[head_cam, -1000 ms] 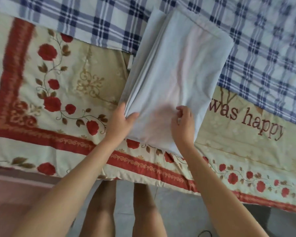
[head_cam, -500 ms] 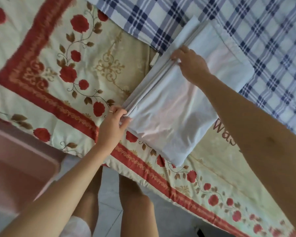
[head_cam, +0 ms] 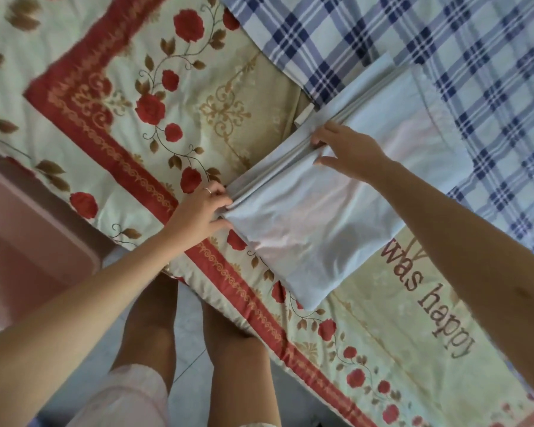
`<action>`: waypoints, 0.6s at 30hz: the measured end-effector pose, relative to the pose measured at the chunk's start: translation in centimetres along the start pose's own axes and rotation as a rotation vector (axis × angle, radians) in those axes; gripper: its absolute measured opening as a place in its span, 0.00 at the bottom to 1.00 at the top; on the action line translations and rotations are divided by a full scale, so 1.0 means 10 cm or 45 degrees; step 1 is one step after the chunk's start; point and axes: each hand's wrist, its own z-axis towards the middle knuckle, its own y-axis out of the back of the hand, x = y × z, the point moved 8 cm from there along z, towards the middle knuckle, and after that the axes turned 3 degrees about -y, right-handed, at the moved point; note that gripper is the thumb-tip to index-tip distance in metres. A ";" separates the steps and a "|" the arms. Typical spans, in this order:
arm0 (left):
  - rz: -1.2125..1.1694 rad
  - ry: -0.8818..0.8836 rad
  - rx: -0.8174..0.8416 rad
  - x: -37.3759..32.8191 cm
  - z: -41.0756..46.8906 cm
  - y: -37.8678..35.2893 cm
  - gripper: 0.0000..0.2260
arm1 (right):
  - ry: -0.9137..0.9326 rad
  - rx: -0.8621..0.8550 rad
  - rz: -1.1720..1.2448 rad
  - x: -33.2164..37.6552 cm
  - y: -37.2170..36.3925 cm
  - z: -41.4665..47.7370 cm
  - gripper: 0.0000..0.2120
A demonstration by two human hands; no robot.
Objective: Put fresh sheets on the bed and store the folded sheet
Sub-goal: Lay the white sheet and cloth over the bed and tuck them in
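A pale blue folded sheet (head_cam: 336, 217) lies on the bed, partly on the floral cover (head_cam: 136, 118) and partly on the blue plaid sheet (head_cam: 444, 41). My left hand (head_cam: 198, 214) grips the near-left corner of the folded sheet, fingers curled around its stacked edge layers. My right hand (head_cam: 349, 149) reaches across and pinches the same layered left edge farther up, thumb spread on top of the cloth.
A pink plastic tub (head_cam: 28, 241) stands on the floor at the left, beside the bed edge. My legs (head_cam: 198, 349) stand against the bed's red-bordered side. Printed words "was happy" run along the cover at right.
The right hand moved from the sheet's near edge up to its left layered edge, then slid a little toward the left hand. The left hand kept its grip on the corner. The view tilted.
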 end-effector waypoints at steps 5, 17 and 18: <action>-0.128 0.104 -0.047 0.11 -0.01 -0.05 0.15 | 0.004 -0.034 -0.080 -0.05 0.09 0.05 0.10; 0.228 0.428 -0.268 -0.03 0.13 -0.15 0.21 | 0.059 -0.083 -0.477 -0.23 0.47 0.22 0.23; 0.288 0.440 -0.248 -0.04 0.16 -0.17 0.21 | -0.036 -0.050 -0.516 -0.39 0.53 0.21 0.26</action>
